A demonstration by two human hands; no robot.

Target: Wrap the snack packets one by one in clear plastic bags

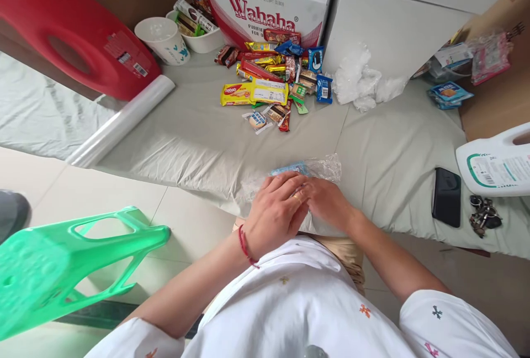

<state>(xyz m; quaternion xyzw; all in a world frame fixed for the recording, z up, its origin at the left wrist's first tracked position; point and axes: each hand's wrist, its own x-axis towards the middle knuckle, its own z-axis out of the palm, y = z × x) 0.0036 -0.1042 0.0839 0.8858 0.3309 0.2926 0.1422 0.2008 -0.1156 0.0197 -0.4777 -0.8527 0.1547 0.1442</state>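
Observation:
At the near edge of the cloth-covered surface, my left hand (279, 203) and my right hand (329, 199) meet. The left one, with a red string bracelet at the wrist, partly overlaps the right. Both have fingers bent in over a clear plastic bag (327, 167), whose crinkled end sticks out to the right. A blue packet (292, 169) shows in or under the plastic, just beyond my knuckles. My fingertips are mostly hidden. Farther back lies a pile of wrapped snacks, with a yellow wafer pack (254, 93) and a small round biscuit packet (257, 121) at its front.
Behind the snacks stand a Wahaha carton (269, 7) and white boxes. Left are a paper cup (161, 40), a red jug (91, 37), a plastic film roll (122, 120) and a green stool (83, 264). Right are crumpled plastic (360, 79), a phone (447, 196), keys (484, 214) and a white bottle (497, 162).

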